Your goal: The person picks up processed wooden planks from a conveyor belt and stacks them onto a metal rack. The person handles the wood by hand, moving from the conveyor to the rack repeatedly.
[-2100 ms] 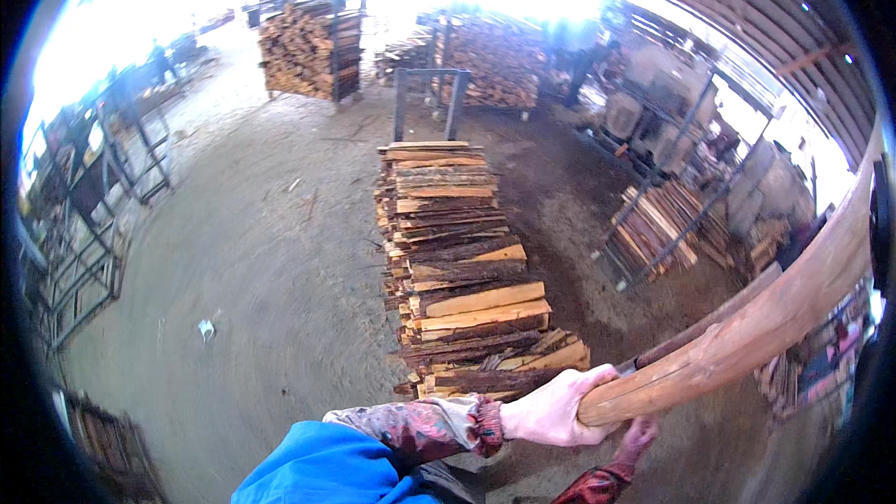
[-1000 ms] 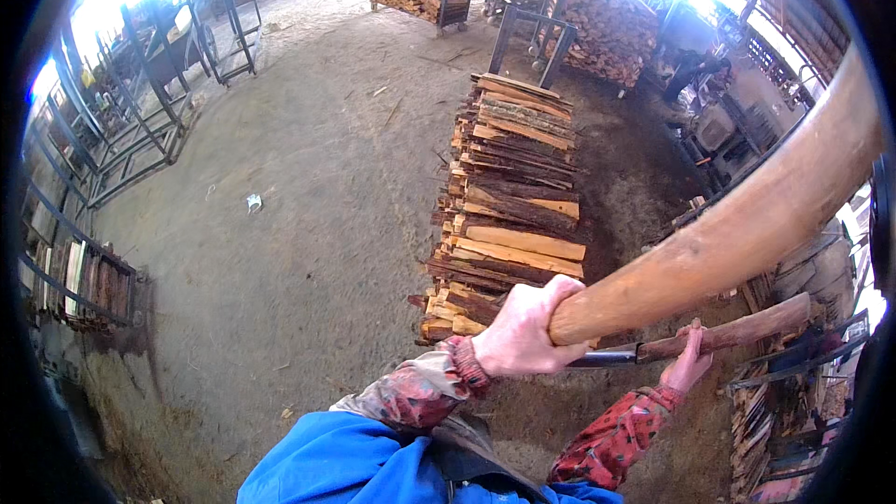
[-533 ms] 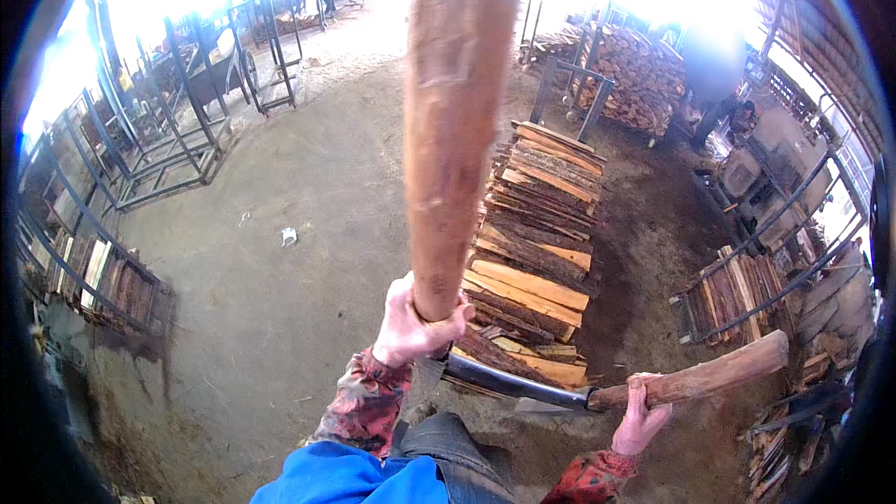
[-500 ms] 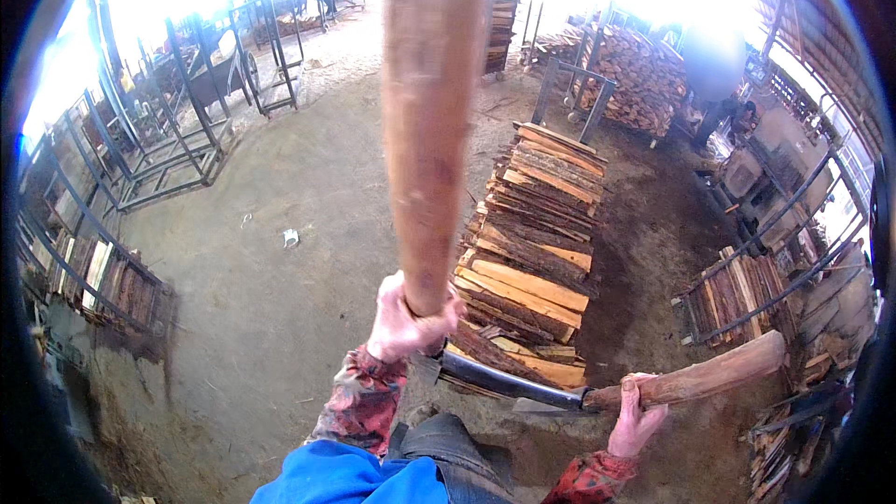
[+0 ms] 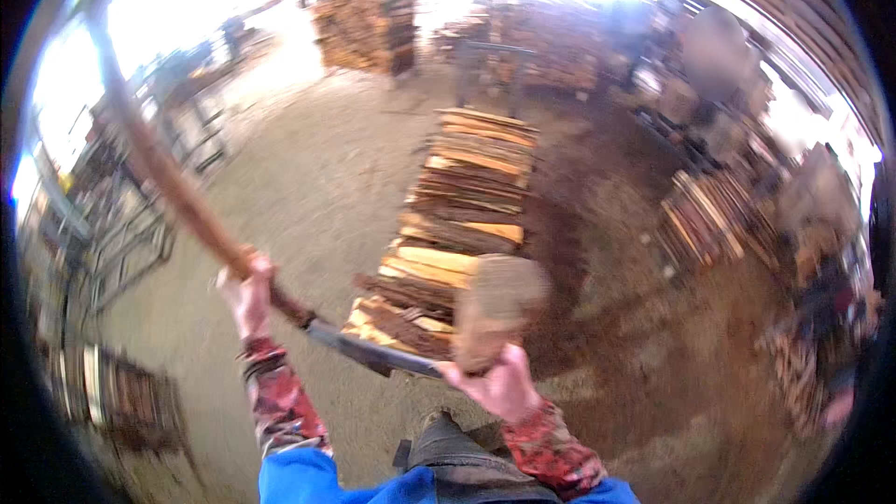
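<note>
The left hand (image 5: 245, 287) is closed around a long, thin wooden pole (image 5: 159, 163) that slants up and away to the left, blurred along its length. The right hand (image 5: 499, 383) grips a short, thick piece of wood (image 5: 495, 308) held upright, together with a dark flat blade (image 5: 373, 352) that runs between the 2 hands. Just beyond them, on the dirt floor (image 5: 308, 187), stands a long stack of split timber (image 5: 457, 224). More wood stacks (image 5: 364, 28) stand farther off.
</note>
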Available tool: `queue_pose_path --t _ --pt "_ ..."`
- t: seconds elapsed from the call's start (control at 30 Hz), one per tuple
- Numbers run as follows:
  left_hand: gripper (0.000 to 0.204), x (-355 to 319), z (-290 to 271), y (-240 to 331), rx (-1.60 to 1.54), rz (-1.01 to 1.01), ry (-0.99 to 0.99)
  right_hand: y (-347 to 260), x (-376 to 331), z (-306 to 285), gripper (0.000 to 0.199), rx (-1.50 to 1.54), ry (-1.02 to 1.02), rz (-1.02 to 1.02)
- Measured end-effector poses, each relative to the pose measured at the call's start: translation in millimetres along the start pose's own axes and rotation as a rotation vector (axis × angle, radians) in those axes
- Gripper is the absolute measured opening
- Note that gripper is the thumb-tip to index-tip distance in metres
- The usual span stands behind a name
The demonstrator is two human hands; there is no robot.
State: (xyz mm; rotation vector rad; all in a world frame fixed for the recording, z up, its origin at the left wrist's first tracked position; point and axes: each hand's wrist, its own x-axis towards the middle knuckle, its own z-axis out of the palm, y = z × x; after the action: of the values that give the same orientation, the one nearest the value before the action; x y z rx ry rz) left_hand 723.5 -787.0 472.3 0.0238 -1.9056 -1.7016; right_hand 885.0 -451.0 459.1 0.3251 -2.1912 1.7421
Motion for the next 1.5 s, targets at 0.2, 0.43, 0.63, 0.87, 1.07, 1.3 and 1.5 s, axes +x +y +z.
queue_pose_path --t 0.2,0.43,0.63,0.87,1.07,1.3,1.5 --pt "0.034 18.0 -16.9 -32.0 -0.005 0.111 0.116 21.0 5.4 11.0 0.038 0.024 -0.079 -0.22" --pt "0.031 71.0 -66.4 -101.4 0.251 0.048 0.153 19.1 9.1 35.4 0.034 0.052 -0.149 -0.251" --pt "0.032 48.8 -39.6 -58.6 0.274 0.12 0.153 26.9 13.1 46.1 0.033 0.086 -0.208 -0.287" --pt "0.034 57.0 -71.5 -65.2 0.282 0.034 0.154 30.1 9.3 45.2 0.036 0.106 -0.282 -0.282" --pt "0.04 12.1 -38.3 -29.1 0.311 -0.054 0.173 36.7 9.3 44.2 0.035 0.085 -0.246 -0.326" --pt "0.083 -113.6 16.5 48.4 0.212 0.151 -0.006 45.6 10.6 50.0 0.046 0.229 -0.326 -0.295" --pt "0.126 -176.5 89.9 108.5 -0.059 0.159 -0.367 46.6 8.9 51.2 0.052 0.292 -0.419 -0.198"
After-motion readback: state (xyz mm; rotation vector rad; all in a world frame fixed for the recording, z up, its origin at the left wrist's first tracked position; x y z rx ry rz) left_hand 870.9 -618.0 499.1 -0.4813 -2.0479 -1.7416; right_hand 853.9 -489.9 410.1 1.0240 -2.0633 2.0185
